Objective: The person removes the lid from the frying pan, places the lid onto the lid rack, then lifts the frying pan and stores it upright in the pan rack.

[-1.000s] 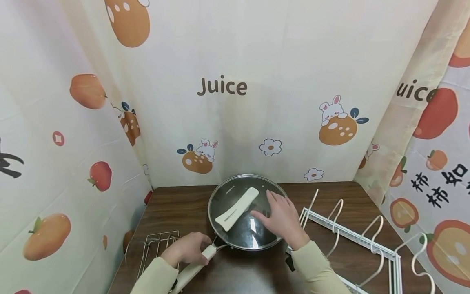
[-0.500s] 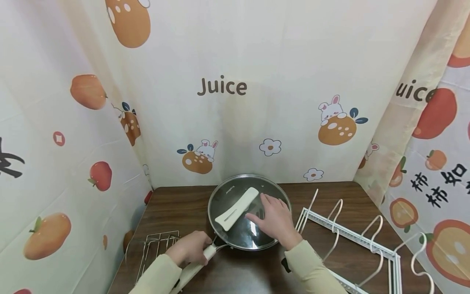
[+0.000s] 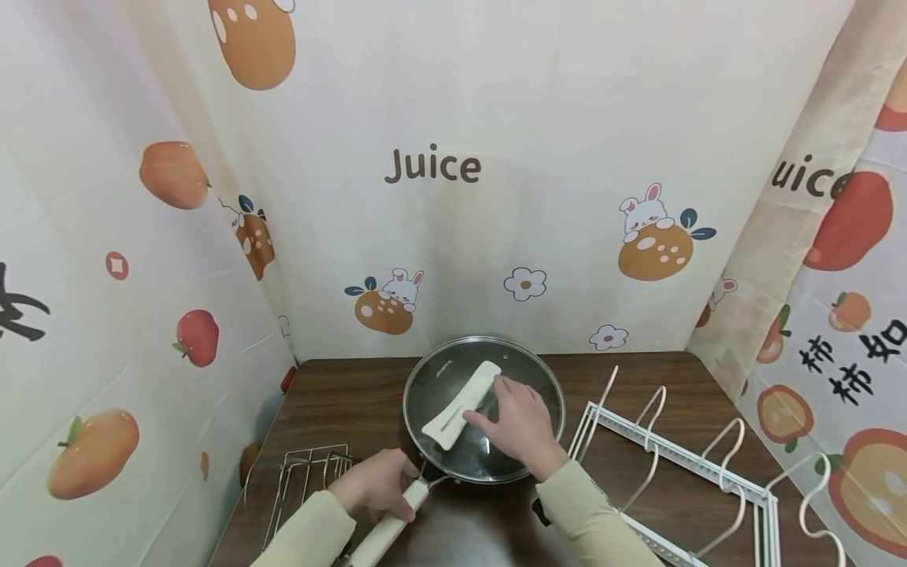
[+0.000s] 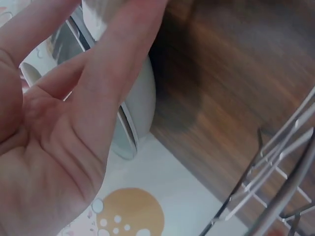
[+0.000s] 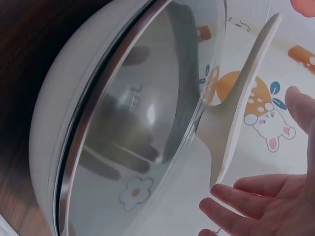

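Note:
A pale frying pan [image 5: 49, 123] stands on the table under a glass lid [image 3: 439, 378] with a dark tint. Across the lid's top runs a long cream lid handle [image 3: 460, 405], flared at its near end. My left hand [image 3: 379, 482] holds the pan's cream handle [image 3: 386, 535], thumb and fingers about it close to the pan. Over the lid is my right hand [image 3: 520, 429], fingers and thumb spread. In the right wrist view its fingertips [image 5: 219, 191] are right at one tip of the lid handle, the thumb apart from it.
A wire rack [image 3: 305, 480] stands left of the pan, close to my left forearm. To the right lies a white folding frame [image 3: 680, 449] with several curved hooks, partly behind my right sleeve. A printed curtain [image 3: 482, 236] hangs along the table's back edge.
My right hand has moved left across the lid to the lid handle. The left hand stays on the pan's handle, which has shifted slightly right. The view has also shifted a little.

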Demonstrator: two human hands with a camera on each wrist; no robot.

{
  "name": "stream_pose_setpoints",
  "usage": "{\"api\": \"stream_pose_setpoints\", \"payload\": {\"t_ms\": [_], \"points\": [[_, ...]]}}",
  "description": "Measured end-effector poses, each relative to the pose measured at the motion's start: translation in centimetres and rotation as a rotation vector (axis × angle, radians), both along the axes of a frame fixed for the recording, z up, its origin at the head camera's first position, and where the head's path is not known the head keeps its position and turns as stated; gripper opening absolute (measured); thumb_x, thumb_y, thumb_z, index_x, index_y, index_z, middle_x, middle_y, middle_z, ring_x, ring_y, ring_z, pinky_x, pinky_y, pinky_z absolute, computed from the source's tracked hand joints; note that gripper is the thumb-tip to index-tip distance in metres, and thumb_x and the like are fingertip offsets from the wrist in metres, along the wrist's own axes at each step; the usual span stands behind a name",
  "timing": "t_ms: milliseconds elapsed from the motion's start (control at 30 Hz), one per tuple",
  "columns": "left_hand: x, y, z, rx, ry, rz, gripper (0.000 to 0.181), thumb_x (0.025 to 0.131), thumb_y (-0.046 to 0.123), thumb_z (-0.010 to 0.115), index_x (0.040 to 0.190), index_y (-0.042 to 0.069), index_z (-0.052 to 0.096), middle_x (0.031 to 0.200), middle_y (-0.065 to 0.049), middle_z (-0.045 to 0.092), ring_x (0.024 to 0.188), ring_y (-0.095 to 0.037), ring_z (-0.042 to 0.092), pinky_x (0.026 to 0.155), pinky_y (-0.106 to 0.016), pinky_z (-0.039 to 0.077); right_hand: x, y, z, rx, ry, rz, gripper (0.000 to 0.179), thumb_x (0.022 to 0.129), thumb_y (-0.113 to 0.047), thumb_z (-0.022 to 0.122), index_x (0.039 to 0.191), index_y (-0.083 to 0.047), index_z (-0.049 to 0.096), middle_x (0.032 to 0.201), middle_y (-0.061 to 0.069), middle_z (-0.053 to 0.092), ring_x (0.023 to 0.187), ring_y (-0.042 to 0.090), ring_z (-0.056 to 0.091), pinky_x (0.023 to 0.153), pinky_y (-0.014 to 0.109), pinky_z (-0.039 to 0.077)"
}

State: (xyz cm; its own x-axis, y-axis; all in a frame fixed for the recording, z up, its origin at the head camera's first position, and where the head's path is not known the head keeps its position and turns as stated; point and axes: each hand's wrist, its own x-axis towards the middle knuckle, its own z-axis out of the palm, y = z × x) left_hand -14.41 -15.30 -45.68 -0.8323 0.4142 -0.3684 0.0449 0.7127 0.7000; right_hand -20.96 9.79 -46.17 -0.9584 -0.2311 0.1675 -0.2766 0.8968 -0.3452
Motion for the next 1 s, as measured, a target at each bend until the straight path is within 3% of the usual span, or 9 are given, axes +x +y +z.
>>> {"api": "stream_pose_setpoints", "payload": {"t_ms": [267,433,633,800,1000], "points": [[0.5,1.0,-0.5,0.08,-0.057,0.04,0.055,0.071,-0.009,0.086,0.12,-0.02,0.063,0.078,-0.012,0.069,0.061,-0.03,0.071,0.045,-0.042,0.06,0.2,-0.5,-0.2,-0.016,-0.017,-0.009,0.086,0.091,-0.063,0.068,0.145,0.002,0.054,0.148,0.02,0.059,0.138,0.037,0.055,0.12,0.054,0.04],[0.8,1.5,-1.1,0.144,-0.097,0.101,0.058,0.071,-0.008,0.086,0.122,-0.021,0.063,0.082,-0.013,0.072,0.065,-0.027,0.072,0.048,-0.041,0.061,0.3,-0.7,-0.6,-0.002,-0.021,-0.004,0.086,0.091,-0.063,0.068,0.145,0.002,0.053,0.147,0.02,0.059,0.137,0.036,0.056,0.119,0.053,0.041],[1.4,1.7,-2.5,0.244,-0.153,0.195,0.054,0.075,-0.003,0.085,0.123,-0.016,0.065,0.086,-0.01,0.074,0.073,-0.022,0.073,0.053,-0.042,0.063,0.2,-0.8,-0.5,0.008,-0.001,0.004,0.087,0.09,-0.064,0.068,0.145,0.001,0.054,0.146,0.019,0.061,0.135,0.036,0.058,0.117,0.054,0.044],[1.9,2.4,-3.8,0.338,-0.198,0.23,0.049,0.08,0.0,0.084,0.123,-0.015,0.065,0.087,-0.009,0.076,0.075,-0.021,0.075,0.057,-0.044,0.064,0.1,-1.2,-0.5,-0.023,-0.028,0.006,0.089,0.09,-0.066,0.068,0.146,0.002,0.053,0.146,0.019,0.061,0.136,0.036,0.058,0.118,0.055,0.043],[2.7,4.1,-4.8,0.438,-0.224,0.253,0.066,0.083,0.004,0.082,0.133,-0.025,0.05,0.094,-0.015,0.078,0.079,-0.025,0.076,0.06,-0.046,0.065,0.1,-1.8,-0.5,-0.057,-0.03,-0.023,0.091,0.088,-0.066,0.071,0.145,0.002,0.051,0.129,0.018,0.069,0.112,0.034,0.067,0.098,0.052,0.055]]}}
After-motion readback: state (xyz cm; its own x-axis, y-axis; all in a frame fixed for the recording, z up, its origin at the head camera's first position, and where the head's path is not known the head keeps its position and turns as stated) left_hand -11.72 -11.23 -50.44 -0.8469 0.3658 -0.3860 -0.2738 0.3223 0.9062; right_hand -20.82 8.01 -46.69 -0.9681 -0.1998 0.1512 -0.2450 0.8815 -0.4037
